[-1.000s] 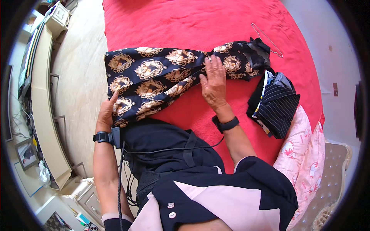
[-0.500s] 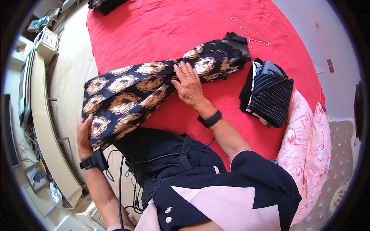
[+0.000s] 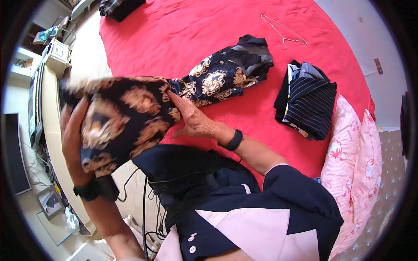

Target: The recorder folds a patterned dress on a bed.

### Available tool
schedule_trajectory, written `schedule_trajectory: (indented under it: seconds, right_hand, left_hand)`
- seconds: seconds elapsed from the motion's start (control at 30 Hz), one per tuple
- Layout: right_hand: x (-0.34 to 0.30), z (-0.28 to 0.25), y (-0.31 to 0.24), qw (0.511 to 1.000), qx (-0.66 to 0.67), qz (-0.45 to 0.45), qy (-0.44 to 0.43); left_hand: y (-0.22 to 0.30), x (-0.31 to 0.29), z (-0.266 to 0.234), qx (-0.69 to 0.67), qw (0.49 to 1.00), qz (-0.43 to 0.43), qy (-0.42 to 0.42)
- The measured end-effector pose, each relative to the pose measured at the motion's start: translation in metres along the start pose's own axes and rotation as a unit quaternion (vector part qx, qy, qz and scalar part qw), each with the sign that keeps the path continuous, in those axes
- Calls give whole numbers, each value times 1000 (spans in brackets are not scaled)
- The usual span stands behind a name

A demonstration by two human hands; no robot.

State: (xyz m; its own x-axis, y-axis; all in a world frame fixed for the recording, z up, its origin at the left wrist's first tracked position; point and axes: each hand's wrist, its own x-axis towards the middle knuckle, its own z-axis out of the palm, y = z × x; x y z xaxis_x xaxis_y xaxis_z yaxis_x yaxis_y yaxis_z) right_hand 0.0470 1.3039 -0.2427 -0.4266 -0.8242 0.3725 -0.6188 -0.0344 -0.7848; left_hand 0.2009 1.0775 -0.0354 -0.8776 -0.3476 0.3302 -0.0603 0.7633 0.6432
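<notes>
A black dress (image 3: 143, 104) with a gold-brown ornate print stretches across the bed's near left side, its sheer dark top end lying on the red cover. The wide lower end is lifted toward me and smeared by motion. At that end's left edge, my left hand (image 3: 73, 135) grips the cloth, one finger over the print and the rest partly hidden. My right hand (image 3: 193, 117) holds the dress near its middle, fingertips tucked in at the bunched fabric. Both wrists wear black bands.
Right of the dress sits a stack of folded dark clothes (image 3: 307, 102), pinstriped on top. Beyond it lies a white wire hanger (image 3: 285, 32). Pink patterned pillows (image 3: 348, 174) line the right edge. Dark folded clothes (image 3: 119, 8) rest at the far left corner; black cables (image 3: 145, 209) hang beside me.
My left hand has raised the dress's lower end and swung it up and left. My right hand has slid left and down, from lying flat on the dress to grasping it.
</notes>
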Motion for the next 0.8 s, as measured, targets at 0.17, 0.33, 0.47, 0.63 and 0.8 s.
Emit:
schedule_trajectory:
  seconds: [0.17,0.33,0.47,0.63,0.8]
  right_hand:
    - [-4,-11,-21,946,220,129,202]
    - [-28,-28,37,877,283,210,327]
    - [-43,-38,71,617,606,313,392]
    - [-47,-41,69,626,642,289,336]
    - [-50,-51,52,647,670,270,246]
  left_hand:
    - [108,94,95,-572,789,-28,-225]
    - [93,99,128,-549,801,-57,-233]
    - [-1,72,146,-516,804,-223,-194]
    - [-65,34,185,-551,751,-342,-126]
    - [-62,31,250,-524,677,-474,-206]
